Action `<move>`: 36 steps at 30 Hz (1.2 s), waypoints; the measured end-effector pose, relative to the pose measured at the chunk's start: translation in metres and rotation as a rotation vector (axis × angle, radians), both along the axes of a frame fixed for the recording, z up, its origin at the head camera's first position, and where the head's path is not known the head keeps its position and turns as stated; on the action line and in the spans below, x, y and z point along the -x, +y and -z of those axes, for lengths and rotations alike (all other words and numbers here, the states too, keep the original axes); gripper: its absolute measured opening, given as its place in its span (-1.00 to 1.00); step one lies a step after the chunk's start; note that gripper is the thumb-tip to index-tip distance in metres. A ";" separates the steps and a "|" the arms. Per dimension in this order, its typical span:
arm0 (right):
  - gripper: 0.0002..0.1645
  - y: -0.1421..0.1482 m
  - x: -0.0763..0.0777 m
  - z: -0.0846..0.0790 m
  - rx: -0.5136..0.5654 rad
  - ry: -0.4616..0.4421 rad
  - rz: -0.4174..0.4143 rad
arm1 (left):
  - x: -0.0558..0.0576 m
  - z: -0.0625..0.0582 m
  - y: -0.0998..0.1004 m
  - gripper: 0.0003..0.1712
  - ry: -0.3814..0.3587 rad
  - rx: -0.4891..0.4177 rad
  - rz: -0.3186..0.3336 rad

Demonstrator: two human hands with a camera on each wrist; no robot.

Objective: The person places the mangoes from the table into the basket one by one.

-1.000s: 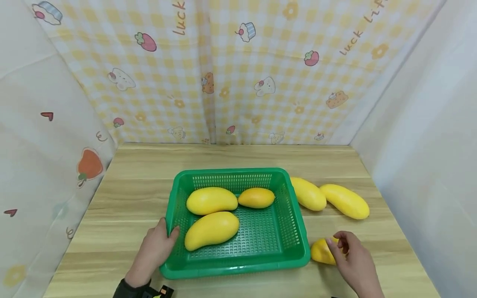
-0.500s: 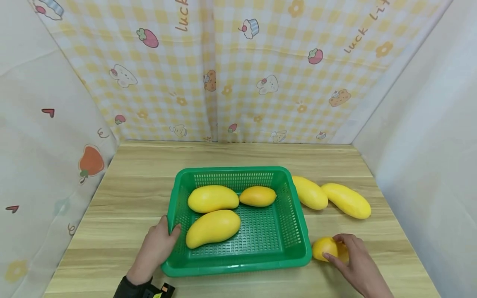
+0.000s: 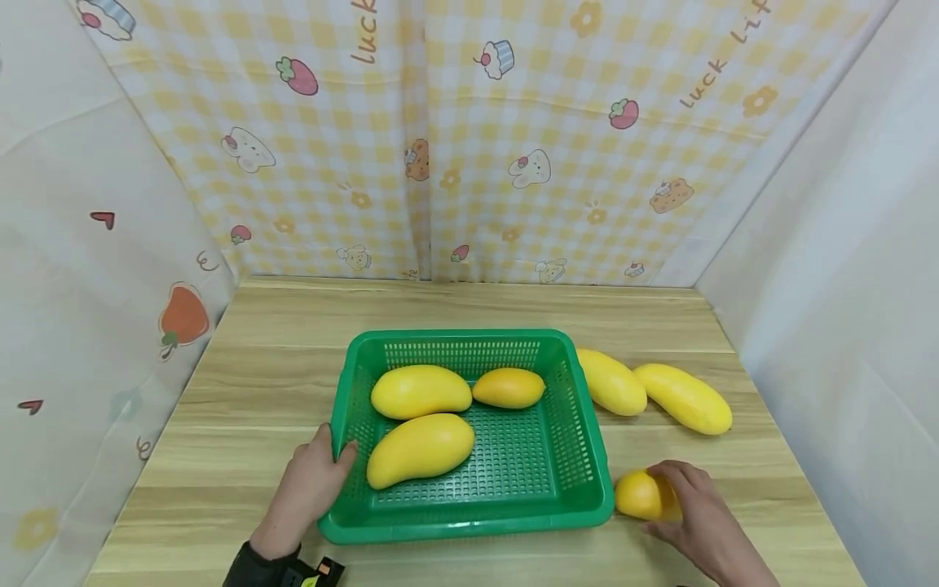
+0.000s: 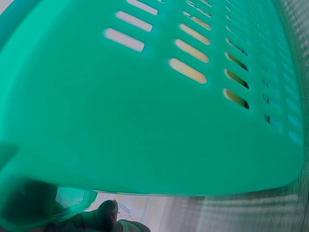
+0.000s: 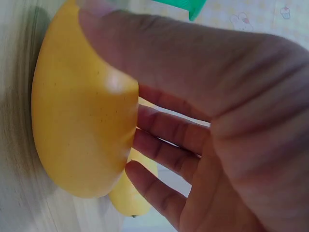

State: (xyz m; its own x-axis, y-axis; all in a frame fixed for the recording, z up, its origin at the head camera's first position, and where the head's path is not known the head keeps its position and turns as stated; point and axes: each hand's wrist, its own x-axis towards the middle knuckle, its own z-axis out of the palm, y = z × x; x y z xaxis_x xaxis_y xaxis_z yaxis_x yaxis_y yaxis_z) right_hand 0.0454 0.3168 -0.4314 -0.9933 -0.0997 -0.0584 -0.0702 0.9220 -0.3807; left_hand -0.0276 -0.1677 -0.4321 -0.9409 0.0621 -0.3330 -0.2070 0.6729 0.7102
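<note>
Checked cloth (image 3: 469, 163) hangs behind the table (image 3: 286, 342), and the left hand (image 3: 308, 481) grips the basket (image 3: 469, 528) by its left rim, thumb over the edge, probably to steady it; three mangoes (image 3: 421, 392) lie inside, two outer mangoes (image 3: 682, 398) to its right, and the right hand (image 3: 700, 514), half curled, clasps the near mango (image 3: 640, 495) on the table beside the basket, thumb opposite fingers, likely for a sure hold

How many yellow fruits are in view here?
6: two large fruits and a small fruit in the basket, two long fruits on its right, one partly hidden by its rim, one fruit in the right hand.
</note>
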 end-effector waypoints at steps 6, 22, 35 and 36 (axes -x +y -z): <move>-0.16 0.000 0.004 0.004 -0.025 0.020 -0.009 | 0.000 0.002 -0.001 -0.47 -0.001 -0.002 -0.006; -0.16 -0.004 0.007 0.010 -0.050 -0.061 0.046 | -0.002 0.005 -0.002 -0.59 0.012 -0.025 -0.022; -0.11 -0.010 0.014 0.002 -0.092 -0.219 0.232 | 0.002 0.008 -0.002 -0.60 0.039 -0.018 -0.021; -0.11 -0.011 0.014 0.001 -0.095 -0.223 0.241 | 0.002 0.008 -0.002 -0.59 0.041 -0.020 -0.019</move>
